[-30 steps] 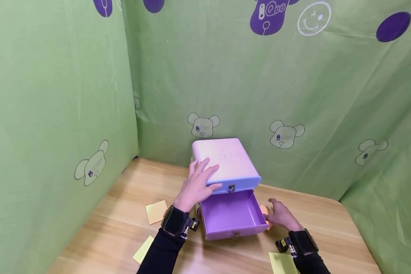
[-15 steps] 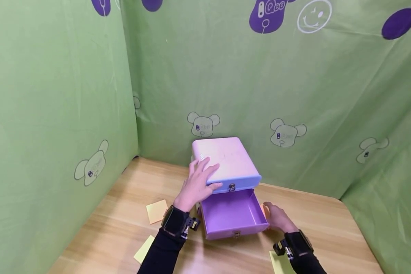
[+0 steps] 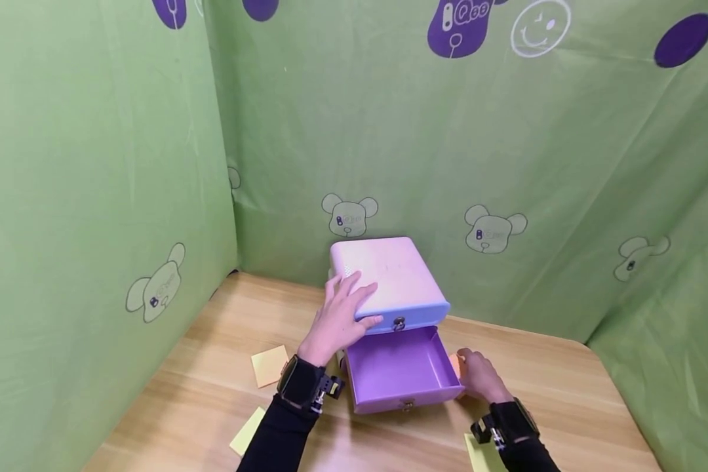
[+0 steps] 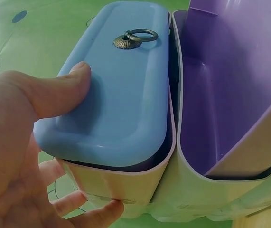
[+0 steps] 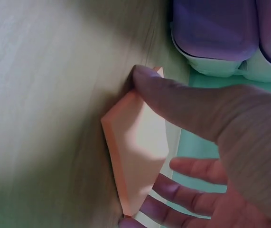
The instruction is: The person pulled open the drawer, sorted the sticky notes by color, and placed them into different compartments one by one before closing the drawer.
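A small drawer cabinet (image 3: 389,272) with a pale pink top stands near the back curtain. Its upper blue drawer (image 4: 121,95) is closed and has a ring pull (image 4: 142,35). Below it, the purple drawer (image 3: 395,367) is pulled out, with nothing inside. My left hand (image 3: 335,321) rests on the cabinet's front left corner, fingers spread on the case and thumb against the blue front. Right of the purple drawer, my right hand (image 3: 482,377) pinches an orange sticky note pad (image 5: 140,147) by its edges. The pad is tilted, close over the table.
On the wooden table (image 3: 566,387), a light orange sticky note pad (image 3: 269,366) and a yellow one (image 3: 248,429) lie to the left. Another yellow pad (image 3: 482,452) lies under the right forearm. Green curtains (image 3: 419,151) enclose the table at the back and sides.
My right hand has moved in toward the drawer and closed its fingers on the orange sticky note pad. The left hand and cabinet have stayed in place.
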Demonstrator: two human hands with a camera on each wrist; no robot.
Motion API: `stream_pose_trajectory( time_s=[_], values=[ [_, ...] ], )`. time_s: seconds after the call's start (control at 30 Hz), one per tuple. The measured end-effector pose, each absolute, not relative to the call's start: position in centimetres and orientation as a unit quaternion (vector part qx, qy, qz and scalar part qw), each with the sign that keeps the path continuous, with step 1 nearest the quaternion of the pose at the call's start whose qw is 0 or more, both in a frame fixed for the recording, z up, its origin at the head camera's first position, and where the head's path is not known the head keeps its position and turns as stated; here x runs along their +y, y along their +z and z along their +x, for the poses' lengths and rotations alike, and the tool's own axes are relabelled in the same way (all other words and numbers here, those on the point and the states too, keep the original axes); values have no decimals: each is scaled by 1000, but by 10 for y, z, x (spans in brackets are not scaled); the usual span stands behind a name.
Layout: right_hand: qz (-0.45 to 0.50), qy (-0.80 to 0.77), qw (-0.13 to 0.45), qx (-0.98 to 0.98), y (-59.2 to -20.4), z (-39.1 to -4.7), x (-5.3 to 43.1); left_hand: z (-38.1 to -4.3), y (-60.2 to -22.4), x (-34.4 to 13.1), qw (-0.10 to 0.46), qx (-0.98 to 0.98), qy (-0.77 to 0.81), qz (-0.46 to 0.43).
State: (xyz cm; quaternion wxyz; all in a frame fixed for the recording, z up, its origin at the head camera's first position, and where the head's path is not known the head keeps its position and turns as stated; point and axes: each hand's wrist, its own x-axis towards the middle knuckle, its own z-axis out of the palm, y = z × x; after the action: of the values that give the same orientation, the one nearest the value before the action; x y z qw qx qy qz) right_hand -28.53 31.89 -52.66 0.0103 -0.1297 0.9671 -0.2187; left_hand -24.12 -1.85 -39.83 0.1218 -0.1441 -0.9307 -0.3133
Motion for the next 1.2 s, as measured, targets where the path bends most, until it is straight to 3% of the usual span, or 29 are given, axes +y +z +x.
stream_pose_trajectory(
  time_s=[0.9, 1.2],
  values=[
    [-13, -318, 89, 944, -535, -280, 331, -242, -401, -20, 118, -930, -316, -144],
    [47, -392, 87, 915, -535, -278, 342, -242, -402, -19, 114, -932, -313, -143]
  ],
)
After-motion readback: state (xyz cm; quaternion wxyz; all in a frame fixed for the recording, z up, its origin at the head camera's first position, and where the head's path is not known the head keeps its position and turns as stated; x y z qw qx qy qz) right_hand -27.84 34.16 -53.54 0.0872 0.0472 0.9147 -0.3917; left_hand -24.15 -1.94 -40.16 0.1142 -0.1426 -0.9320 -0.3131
